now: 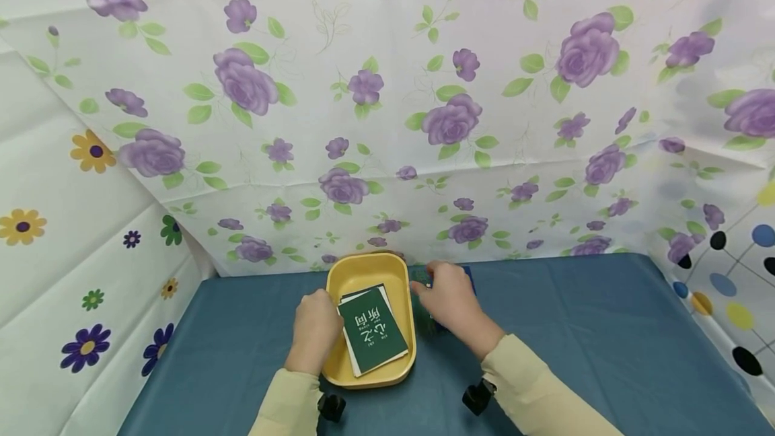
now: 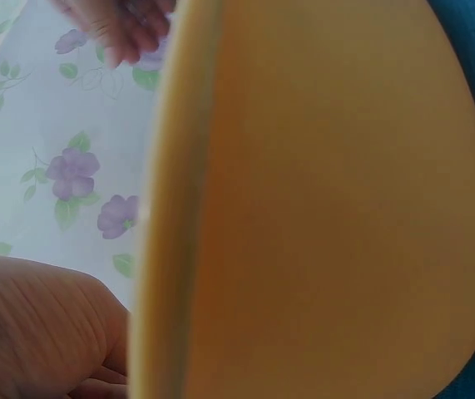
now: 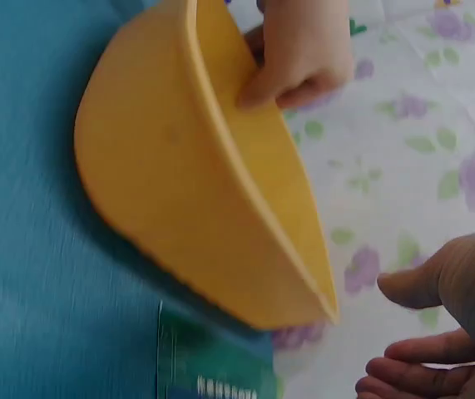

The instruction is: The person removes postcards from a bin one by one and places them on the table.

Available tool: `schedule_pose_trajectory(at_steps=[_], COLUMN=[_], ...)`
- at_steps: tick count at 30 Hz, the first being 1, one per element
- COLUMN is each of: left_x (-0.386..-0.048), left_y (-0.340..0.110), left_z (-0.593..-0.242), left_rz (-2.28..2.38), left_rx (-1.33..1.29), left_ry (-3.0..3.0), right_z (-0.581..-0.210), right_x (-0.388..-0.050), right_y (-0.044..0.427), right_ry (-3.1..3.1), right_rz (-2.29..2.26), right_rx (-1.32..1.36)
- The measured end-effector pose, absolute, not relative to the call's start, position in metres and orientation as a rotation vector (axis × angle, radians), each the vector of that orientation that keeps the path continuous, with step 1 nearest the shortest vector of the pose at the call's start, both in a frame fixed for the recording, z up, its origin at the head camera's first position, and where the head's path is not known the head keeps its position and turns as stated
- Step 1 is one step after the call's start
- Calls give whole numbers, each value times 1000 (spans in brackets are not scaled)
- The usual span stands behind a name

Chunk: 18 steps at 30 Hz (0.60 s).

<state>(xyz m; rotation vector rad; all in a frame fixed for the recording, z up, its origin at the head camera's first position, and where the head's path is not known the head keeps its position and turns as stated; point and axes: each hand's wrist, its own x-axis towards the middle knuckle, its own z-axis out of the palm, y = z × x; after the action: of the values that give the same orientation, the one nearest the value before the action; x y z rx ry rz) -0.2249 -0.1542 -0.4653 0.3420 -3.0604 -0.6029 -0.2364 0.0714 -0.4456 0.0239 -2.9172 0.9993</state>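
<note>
On the left, the left hand [image 1: 317,325] grips the rim of the yellow tray [image 1: 363,274]; the right wrist view shows its thumb inside the wall, unclear from the head. In the tray, between the hands, a green-topped stack [image 1: 372,332] lies askew, visible only in the head view, its lower pieces mostly covered. Further right, the right hand [image 1: 451,291], fingers spread and holding nothing, partly hides blue-and-green flat pieces [image 1: 471,280] beside the tray; the right wrist view crops the green one.

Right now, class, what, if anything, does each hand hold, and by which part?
The left hand grips the yellow, rounded-rectangular tray by its left rim; the right hand holds nothing.
</note>
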Motion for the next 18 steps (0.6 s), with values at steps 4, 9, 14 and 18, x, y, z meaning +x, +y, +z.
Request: schedule_pose_trajectory(at_steps=[4, 9, 14, 18], left_x=[-224, -224, -223, -223], left_y=[-154, -154, -154, -154], left_z=[-464, -465, -464, -464], left_rz=[-606, -621, -616, -615], left_rx=[346, 350, 341, 352], left_ry=[-3066, -3062, -3063, -3079], right_z=[-442, -439, -441, -447], right_x=[-232, -224, -220, -219], right_y=[54, 35, 20, 9], right_ry=[-2918, -2920, -2946, -3012], right_rz=[1040, 1049, 1049, 1028], right_rx=[115, 234, 353, 382])
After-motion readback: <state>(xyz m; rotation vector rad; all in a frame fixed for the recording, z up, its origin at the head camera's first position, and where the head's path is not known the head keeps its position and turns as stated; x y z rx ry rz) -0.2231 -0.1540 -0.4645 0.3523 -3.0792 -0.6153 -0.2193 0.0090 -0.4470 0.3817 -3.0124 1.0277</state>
